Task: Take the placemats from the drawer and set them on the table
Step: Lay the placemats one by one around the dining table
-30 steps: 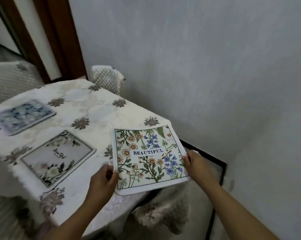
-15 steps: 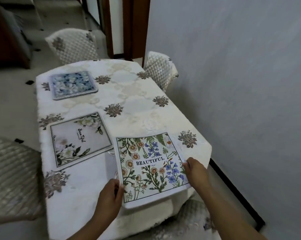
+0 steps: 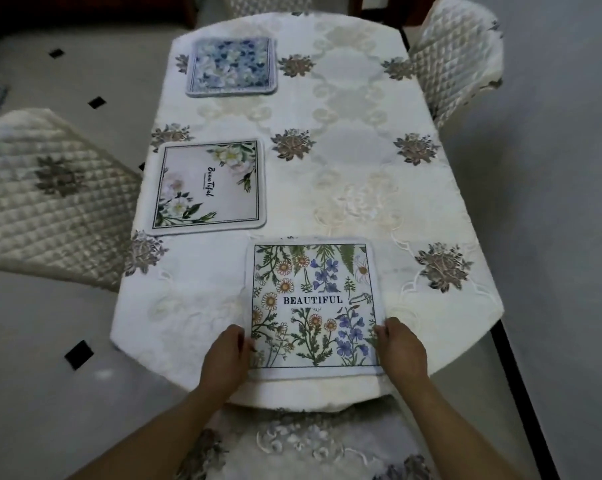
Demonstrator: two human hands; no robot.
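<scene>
Fabric placemat being laid square at the near end of the table, both hands on its sides.

Nearest of all, the left hand [image 3: 227, 358] and the right hand [image 3: 400, 351] each pinch a side edge of the wildflower placemat [image 3: 311, 306], fingers curled closed onto it near its lower corners. It lies flat on the tablecloth [image 3: 361, 188], its near edge just inside the table's near rim. It looks light, thin and floppy, so I judge it handles best held by two opposite edges, as now, and should slide easily on the cloth. Nearly square, it has no clear long axis; its word BEAUTIFUL reads upright toward the person. Beyond its far-left corner lies the white-flower placemat [image 3: 207, 187], text turned sideways. Farther past that sits the blue floral placemat [image 3: 232, 65].
</scene>
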